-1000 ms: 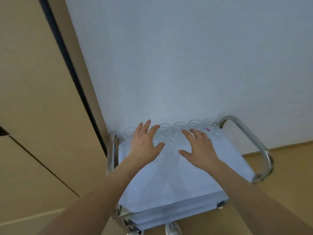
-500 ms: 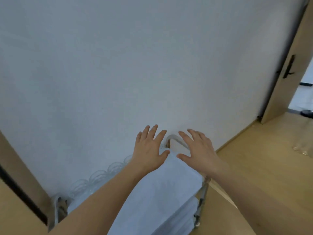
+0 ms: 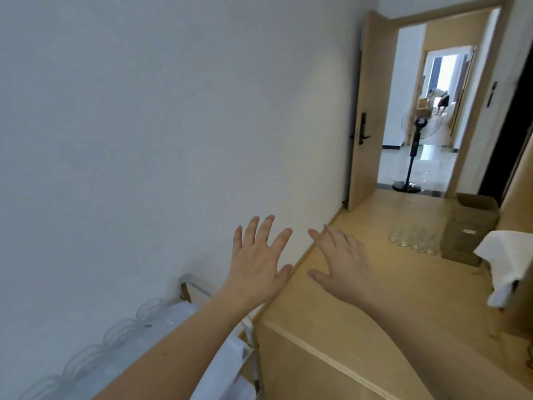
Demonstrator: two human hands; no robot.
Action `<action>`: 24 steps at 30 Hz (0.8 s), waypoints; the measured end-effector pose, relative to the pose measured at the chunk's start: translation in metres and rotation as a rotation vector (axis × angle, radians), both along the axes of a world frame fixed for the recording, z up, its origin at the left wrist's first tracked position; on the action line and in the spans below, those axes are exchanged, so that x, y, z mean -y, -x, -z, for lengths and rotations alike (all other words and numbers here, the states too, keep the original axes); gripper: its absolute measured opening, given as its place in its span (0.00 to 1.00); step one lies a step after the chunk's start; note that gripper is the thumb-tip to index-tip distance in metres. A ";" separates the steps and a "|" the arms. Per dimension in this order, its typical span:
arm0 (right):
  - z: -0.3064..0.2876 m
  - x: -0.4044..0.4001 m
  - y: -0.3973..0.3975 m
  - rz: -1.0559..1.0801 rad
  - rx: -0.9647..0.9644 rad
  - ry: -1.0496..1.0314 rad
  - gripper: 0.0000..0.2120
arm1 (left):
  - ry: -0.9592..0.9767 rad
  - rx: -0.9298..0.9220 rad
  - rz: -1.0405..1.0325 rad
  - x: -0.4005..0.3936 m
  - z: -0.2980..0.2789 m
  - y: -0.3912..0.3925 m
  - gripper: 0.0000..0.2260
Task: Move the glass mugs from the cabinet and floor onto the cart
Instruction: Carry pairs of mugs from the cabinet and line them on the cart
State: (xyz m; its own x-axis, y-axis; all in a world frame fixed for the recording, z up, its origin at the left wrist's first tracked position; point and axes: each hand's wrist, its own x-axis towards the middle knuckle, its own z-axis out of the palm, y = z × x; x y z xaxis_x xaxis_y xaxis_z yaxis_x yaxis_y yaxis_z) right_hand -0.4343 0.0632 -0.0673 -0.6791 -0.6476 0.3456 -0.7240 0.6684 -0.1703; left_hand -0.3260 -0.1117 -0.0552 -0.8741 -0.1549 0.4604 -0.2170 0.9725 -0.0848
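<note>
Wood-toned floor ran from the cart at the lower left toward an open door, with a wide bare stretch between the white wall and a cardboard box on the right. Both hands hung in the air over that stretch, holding nothing: the left hand had its fingers spread straight, just in front of the wall's foot, and the right hand lay beside it, apart from it, fingers likewise straight and splayed. On the cart's cloth-covered surface, a row of glass mugs stood along the far edge, against the wall; how many I could not tell. A second cluster of glass mugs stood on the floor, just beside the near side of the cardboard box, well apart from the cart. White cloth draped over something at the right edge. Beyond the doorway stood a dark pedestal fan.
</note>
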 end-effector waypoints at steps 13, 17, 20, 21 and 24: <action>0.009 -0.157 0.145 0.262 0.015 -0.062 0.36 | -0.067 0.044 0.224 -0.140 0.015 0.197 0.32; 0.017 -0.186 0.175 0.332 0.039 -0.065 0.35 | -0.093 0.071 0.298 -0.167 0.023 0.245 0.32; 0.023 -0.204 0.199 0.395 0.053 -0.076 0.35 | -0.119 0.090 0.360 -0.185 0.024 0.287 0.32; 0.025 -0.209 0.208 0.418 0.064 -0.068 0.35 | -0.131 0.089 0.383 -0.190 0.025 0.301 0.32; 0.028 -0.226 0.240 0.491 0.077 -0.057 0.35 | -0.156 0.079 0.458 -0.207 0.028 0.346 0.32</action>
